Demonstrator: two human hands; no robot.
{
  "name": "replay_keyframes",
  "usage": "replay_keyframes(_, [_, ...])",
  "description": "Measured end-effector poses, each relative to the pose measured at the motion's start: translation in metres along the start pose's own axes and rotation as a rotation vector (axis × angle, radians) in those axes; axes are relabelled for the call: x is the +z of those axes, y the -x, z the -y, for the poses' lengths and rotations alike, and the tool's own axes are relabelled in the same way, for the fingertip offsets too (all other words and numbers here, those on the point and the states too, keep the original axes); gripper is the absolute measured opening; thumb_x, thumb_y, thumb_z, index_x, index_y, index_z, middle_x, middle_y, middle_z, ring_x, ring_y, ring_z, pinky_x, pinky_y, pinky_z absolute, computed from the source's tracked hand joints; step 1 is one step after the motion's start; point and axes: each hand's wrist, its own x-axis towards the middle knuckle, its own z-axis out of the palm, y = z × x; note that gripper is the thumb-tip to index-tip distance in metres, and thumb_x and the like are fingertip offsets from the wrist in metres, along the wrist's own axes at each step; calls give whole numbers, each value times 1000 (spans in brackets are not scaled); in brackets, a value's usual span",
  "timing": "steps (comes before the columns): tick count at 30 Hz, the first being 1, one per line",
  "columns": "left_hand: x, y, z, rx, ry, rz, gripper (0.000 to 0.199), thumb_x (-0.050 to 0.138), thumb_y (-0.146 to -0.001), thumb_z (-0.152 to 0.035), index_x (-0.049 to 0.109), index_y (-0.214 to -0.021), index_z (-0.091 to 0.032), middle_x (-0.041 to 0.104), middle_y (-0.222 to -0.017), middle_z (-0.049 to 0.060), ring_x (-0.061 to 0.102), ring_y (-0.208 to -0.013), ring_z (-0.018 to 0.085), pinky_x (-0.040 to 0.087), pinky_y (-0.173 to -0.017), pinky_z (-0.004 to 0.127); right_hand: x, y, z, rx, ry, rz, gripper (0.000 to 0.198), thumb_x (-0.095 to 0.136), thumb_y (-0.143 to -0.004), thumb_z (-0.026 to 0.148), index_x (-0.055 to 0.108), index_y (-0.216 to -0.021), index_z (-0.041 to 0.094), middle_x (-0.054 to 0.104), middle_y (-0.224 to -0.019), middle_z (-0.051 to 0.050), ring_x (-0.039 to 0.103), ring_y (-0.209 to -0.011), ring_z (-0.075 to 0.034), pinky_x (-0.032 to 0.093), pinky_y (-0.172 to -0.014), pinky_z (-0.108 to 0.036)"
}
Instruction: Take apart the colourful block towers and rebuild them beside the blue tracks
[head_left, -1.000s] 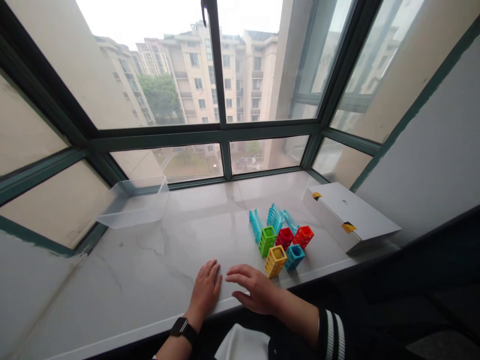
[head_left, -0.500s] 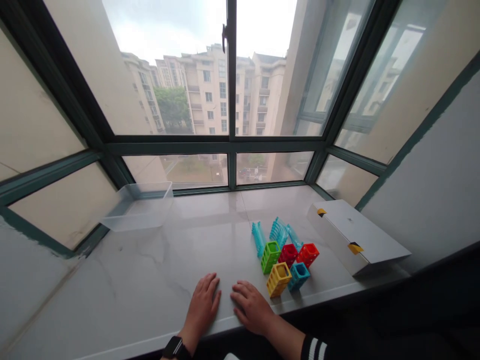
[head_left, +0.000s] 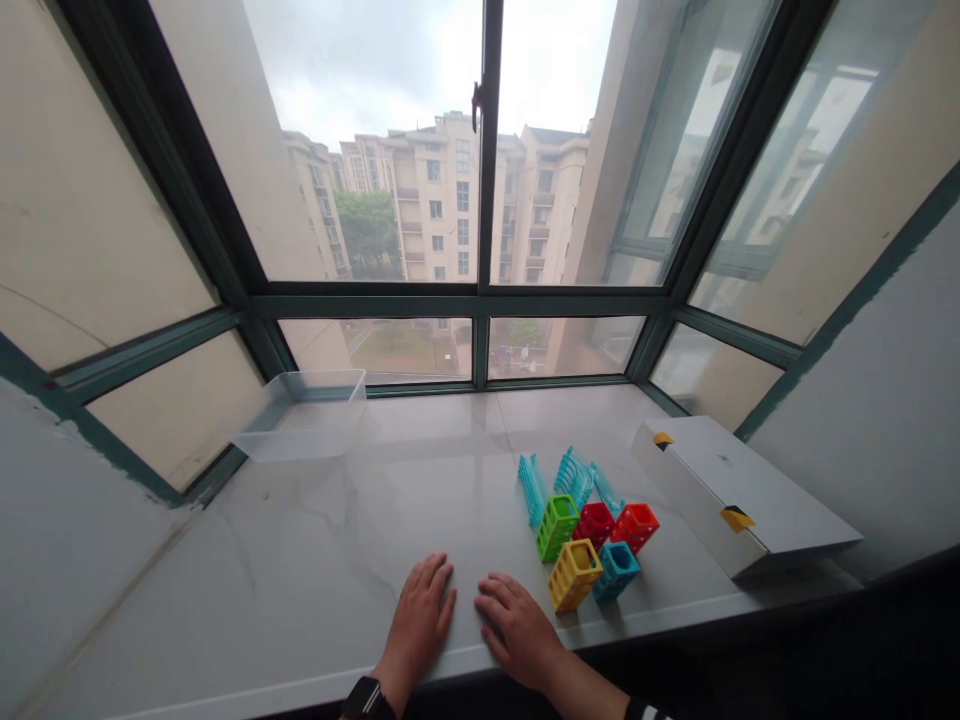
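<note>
My left hand (head_left: 421,612) lies flat near the front edge of the white marbled sill, fingers stretched out and holding nothing. To its right rests my right hand (head_left: 517,622), also flat with its fingers apart. Nearest to the right hand stands a yellow hollow plastic block (head_left: 575,575). Beside and behind it are a teal block (head_left: 616,571), a green block (head_left: 558,528), a dark red block (head_left: 594,524) and an orange-red block (head_left: 635,527), all upright. Behind them lie turquoise ribbed plastic pieces (head_left: 574,476), including a long strip (head_left: 532,490).
A clear plastic bin (head_left: 300,445) stands at the back left by the window. At the right is a white box (head_left: 757,490) with yellow-and-black tabs. Dark window frames (head_left: 375,303) border the sill (head_left: 300,560) at the back and sides.
The view has shifted slightly, so everything sits a little further right and lower in the picture. Both hands keep their places on the sill, and the blocks have not moved.
</note>
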Motion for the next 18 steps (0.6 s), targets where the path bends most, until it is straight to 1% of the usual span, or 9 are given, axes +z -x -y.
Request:
replay_keyframes(3, [0, 0, 0, 3, 5, -10, 35, 56, -102, -33, 69, -134, -26, 70, -145, 10, 66, -135, 30, 56, -114, 54, 3, -1, -1, 15, -7, -3, 46, 67, -92, 19, 69, -138, 25, 64, -151, -12, 50, -149, -32, 38, -128, -53])
replay_keyframes(5, [0, 0, 0, 10, 0, -19, 35, 57, -102, -33, 69, -133, -25, 70, -144, 9, 66, -135, 30, 57, -113, 54, 0, -2, 3, 42, -28, 19, 47, 68, -90, 16, 70, -136, 23, 64, -150, -14, 51, -148, -33, 40, -127, -54])
replay_keyframes(7, [2, 0, 1, 17, -5, -31, 34, 57, -102, -33, 69, -132, -25, 70, -144, 9, 66, -134, 31, 57, -113, 54, -11, -3, 16, 38, -80, 57, 50, 70, -86, 13, 70, -136, 22, 65, -149, -15, 57, -142, -32, 46, -122, -51])
replay_keyframes(8, [3, 0, 1, 20, -7, -39, 34, 57, -101, -33, 69, -132, -25, 70, -143, 10, 66, -134, 31, 57, -113, 55, -21, -3, 25, 11, -119, 71, 52, 71, -86, 13, 70, -137, 23, 67, -147, -14, 62, -136, -30, 51, -118, -47])
replay_keyframes(10, [5, 1, 1, 20, -10, -52, 33, 57, -101, -32, 69, -131, -25, 70, -143, 10, 66, -134, 31, 56, -113, 55, -50, -5, 50, -130, -171, 51, 51, 72, -87, 16, 69, -136, 27, 71, -140, -11, 68, -126, -27, 57, -109, -41])
replay_keyframes(12, [6, 1, 0, 17, -15, -59, 33, 56, -102, -31, 69, -132, -25, 69, -144, 10, 65, -134, 31, 55, -114, 55, -90, -6, 78, -274, -184, -28, 41, 68, -92, 17, 71, -131, 29, 77, -123, -7, 73, -109, -23, 60, -98, -36])
replay_keyframes(14, [6, 0, 0, 16, -18, -57, 34, 55, -103, -32, 68, -133, -25, 69, -144, 10, 65, -134, 30, 55, -114, 55, -134, -7, 98, -386, -179, -119, 36, 61, -98, 14, 70, -130, 28, 79, -114, -5, 72, -100, -19, 60, -93, -33])
replay_keyframes(16, [6, 0, 0, 16, -14, -52, 34, 54, -103, -32, 68, -134, -25, 69, -144, 9, 65, -134, 30, 54, -115, 54, -174, -6, 104, -420, -120, -250, 36, 59, -100, 11, 69, -130, 27, 78, -112, -6, 71, -105, -20, 59, -97, -35])
replay_keyframes(18, [6, -1, 0, 13, -4, -45, 34, 54, -103, -32, 68, -133, -24, 69, -144, 9, 65, -134, 30, 54, -115, 54, -205, -3, 94, -356, -1, -346, 34, 60, -101, 13, 69, -131, 27, 77, -114, -8, 71, -109, -23, 58, -101, -40])
